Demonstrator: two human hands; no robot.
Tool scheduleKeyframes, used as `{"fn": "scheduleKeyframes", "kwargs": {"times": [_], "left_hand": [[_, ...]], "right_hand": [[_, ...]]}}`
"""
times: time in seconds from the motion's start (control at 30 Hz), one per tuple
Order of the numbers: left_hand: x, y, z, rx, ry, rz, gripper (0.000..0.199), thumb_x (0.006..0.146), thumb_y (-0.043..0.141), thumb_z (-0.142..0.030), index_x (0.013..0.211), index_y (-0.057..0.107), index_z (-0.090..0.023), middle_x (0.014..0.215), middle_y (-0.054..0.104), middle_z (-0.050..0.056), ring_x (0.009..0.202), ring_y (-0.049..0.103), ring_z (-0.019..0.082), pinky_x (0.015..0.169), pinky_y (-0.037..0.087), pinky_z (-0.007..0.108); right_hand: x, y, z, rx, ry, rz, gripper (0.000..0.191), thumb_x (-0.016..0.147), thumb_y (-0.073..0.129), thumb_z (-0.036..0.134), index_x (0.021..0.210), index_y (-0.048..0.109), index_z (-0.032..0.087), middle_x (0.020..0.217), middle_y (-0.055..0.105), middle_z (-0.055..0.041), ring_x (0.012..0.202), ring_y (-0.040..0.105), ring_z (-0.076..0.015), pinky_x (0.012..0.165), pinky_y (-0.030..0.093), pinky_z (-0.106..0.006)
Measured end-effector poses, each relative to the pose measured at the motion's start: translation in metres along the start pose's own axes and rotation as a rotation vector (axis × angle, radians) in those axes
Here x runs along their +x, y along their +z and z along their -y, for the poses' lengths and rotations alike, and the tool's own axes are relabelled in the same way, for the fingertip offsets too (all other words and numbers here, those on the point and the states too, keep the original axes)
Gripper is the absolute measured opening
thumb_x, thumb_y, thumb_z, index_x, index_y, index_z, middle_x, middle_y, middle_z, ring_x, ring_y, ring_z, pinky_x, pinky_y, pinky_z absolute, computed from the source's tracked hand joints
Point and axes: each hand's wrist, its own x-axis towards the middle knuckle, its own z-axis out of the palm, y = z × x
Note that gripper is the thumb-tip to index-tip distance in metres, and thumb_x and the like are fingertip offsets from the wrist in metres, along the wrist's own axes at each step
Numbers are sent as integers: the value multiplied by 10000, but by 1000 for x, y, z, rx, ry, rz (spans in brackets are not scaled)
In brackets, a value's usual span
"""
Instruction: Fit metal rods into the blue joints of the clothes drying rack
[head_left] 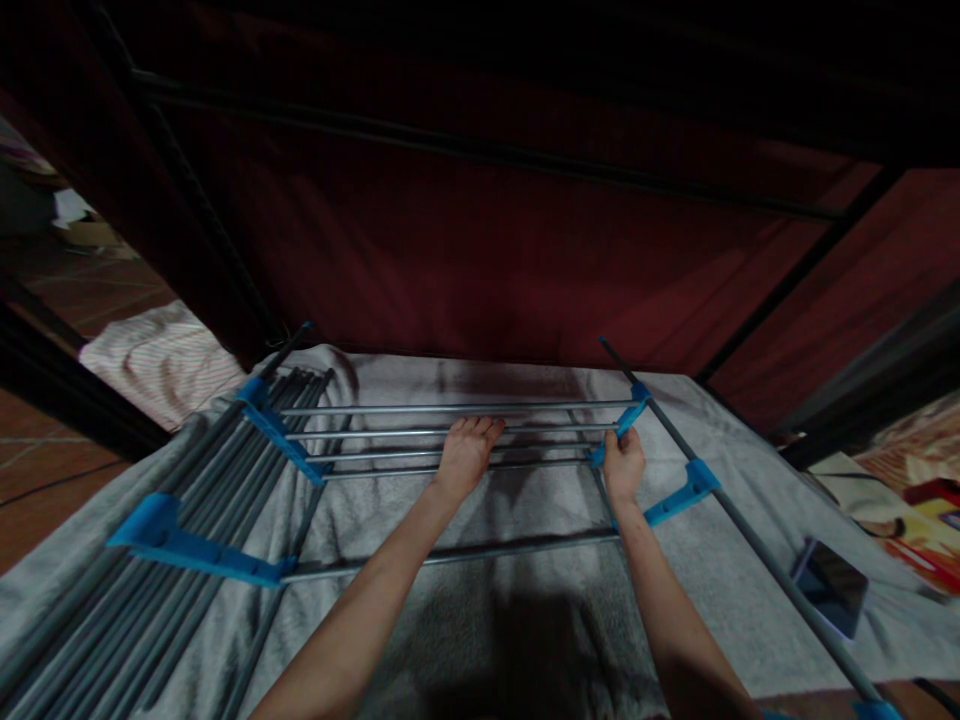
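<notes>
A rack frame of grey metal tubes and blue plastic brackets lies before me. My left hand (466, 455) is closed over a metal rod (390, 434) near the middle of the upper shelf, fingers curled across it. My right hand (624, 462) pinches the blue bracket (639, 396) at that shelf's right end, where the rods meet it; its fingertips are partly hidden. The matching left bracket (279, 432) carries the rods' other ends. Nearer me, a single rod (495, 550) spans between a lower left bracket (202, 545) and a lower right bracket (686, 492).
Loose grey tubes (202, 510) lie bundled at the left on a grey blanket (525, 620). A phone or tablet (831, 588) rests at the right beside the long side tube (772, 560). Dark red panels (495, 250) with black bars stand behind; colourful packaging (919, 530) lies far right.
</notes>
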Motion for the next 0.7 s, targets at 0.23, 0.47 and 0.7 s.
{"fn": "scheduleKeyframes", "kwargs": {"times": [0.23,0.47,0.7], "left_hand": [[-1,-2,2,-9,15,-14,423,931,525,-52,1299,634,-230,1051,695,75,983,630,235,868,455,388],[0,-6,1,19,26,2,439,935,521,-52,1321,631,-230,1043,707,69,984,635,237,875,456,382],[2,-9,1,14,29,21,401,933,511,-46,1261,653,-226,1054,709,64,967,640,233,860,459,375]], "right_hand": [[0,0,1,0,-19,1,292,851,510,536,850,544,246,714,574,4,680,498,-197,699,371,-326],[-1,-1,2,-13,-26,16,268,843,503,520,830,541,255,664,532,27,648,479,-188,661,363,-312],[-3,-3,4,-41,-27,7,230,830,510,477,832,557,251,638,518,35,603,460,-181,628,332,-309]]}}
